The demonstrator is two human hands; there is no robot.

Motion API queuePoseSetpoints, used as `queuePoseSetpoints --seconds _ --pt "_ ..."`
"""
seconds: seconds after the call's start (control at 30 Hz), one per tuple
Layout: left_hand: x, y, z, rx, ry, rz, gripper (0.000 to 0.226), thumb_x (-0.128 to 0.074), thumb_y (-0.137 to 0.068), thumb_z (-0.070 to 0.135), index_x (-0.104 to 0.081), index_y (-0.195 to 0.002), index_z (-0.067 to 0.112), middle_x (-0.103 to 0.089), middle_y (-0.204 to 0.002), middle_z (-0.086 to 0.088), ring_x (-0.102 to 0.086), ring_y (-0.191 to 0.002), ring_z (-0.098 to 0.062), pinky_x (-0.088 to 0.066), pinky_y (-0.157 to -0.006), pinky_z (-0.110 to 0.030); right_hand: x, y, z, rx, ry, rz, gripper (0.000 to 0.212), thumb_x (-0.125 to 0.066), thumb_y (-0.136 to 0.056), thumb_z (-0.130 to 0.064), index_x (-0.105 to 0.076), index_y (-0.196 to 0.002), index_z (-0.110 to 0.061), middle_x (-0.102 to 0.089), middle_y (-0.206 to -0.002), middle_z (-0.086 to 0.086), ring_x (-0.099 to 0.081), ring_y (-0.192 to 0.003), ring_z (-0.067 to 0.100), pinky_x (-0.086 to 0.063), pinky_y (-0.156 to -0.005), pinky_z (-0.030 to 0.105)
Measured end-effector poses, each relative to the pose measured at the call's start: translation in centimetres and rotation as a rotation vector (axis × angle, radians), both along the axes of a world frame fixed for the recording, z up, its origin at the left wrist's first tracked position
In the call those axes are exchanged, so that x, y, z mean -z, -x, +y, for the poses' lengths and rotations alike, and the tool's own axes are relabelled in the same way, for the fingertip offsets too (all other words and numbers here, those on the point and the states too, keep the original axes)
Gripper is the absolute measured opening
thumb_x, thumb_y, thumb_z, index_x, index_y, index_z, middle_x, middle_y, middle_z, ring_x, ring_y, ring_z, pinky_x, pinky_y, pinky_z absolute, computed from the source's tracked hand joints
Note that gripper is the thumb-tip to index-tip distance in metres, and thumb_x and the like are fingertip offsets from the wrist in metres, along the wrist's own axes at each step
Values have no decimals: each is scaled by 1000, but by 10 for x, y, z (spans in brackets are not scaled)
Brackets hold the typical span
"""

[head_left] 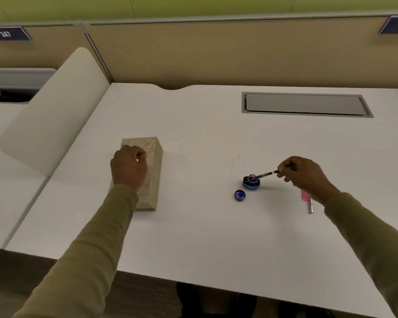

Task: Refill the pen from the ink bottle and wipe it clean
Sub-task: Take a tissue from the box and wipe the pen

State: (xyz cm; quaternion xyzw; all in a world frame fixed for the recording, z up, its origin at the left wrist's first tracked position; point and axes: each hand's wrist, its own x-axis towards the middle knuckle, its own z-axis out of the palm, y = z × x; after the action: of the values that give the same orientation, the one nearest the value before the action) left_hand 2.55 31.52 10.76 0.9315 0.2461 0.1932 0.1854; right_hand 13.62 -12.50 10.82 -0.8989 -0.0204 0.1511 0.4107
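Head view: two hands, one pen, one ink bottle, one cap, one tissue pack on a white desk [193, 237].

Right hand [306, 175] pinches the pen [265, 174] by its far end, tip dipped into the open ink bottle [251, 181]. One blue cap [240, 195] lies just near-left of the bottle. Left hand [129, 166], fingers curled together, rests on the tissue pack [155, 161]. One pink pen barrel [309, 203] lies right, partly under the wrist.

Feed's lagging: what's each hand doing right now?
Left hand: closed, pinching at the tissue pack.
Right hand: closed, holding the pen with its tip in the ink bottle.
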Motion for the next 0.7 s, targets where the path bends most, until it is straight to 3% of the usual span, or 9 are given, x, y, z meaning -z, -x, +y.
queuePoseSetpoints --seconds 0.13,0.3,0.5,0.7 --pt "-2 6 19 -145 -74 199 21 -60 -86 16 -74 -101 10 -64 -103 -17 -60 -97 -41 -49 -83 -47 0 -1 1 11 -5 4 10 -61 -92 -18 -71 -88 -20 -79 -81 -6 -72 -78 17 -48 -71 29" --pt "2 9 25 -129 -94 340 27 -59 -89 22 -73 -110 12 -60 -110 -17 -58 -105 -39 -45 -90 -48 -1 -1 3 23 12 8 11 -60 -92 -17 -71 -89 -20 -79 -82 -6 -72 -79 17 -54 -76 36" --pt "7 7 25 -130 -128 351 27 -65 -90 25 -70 -112 11 -60 -111 -16 -58 -107 -37 -42 -90 -47 0 -1 3 21 0 2 10 -61 -93 -17 -71 -90 -18 -79 -82 -5 -71 -78 18 -48 -70 30" --pt "5 5 24 -174 -113 342 20 -65 -88 25 -74 -99 10 -61 -102 -16 -60 -98 -37 -45 -84 -45 2 -2 2 20 16 9 9 -62 -92 -19 -70 -89 -20 -79 -79 -8 -72 -77 17 -51 -70 32"
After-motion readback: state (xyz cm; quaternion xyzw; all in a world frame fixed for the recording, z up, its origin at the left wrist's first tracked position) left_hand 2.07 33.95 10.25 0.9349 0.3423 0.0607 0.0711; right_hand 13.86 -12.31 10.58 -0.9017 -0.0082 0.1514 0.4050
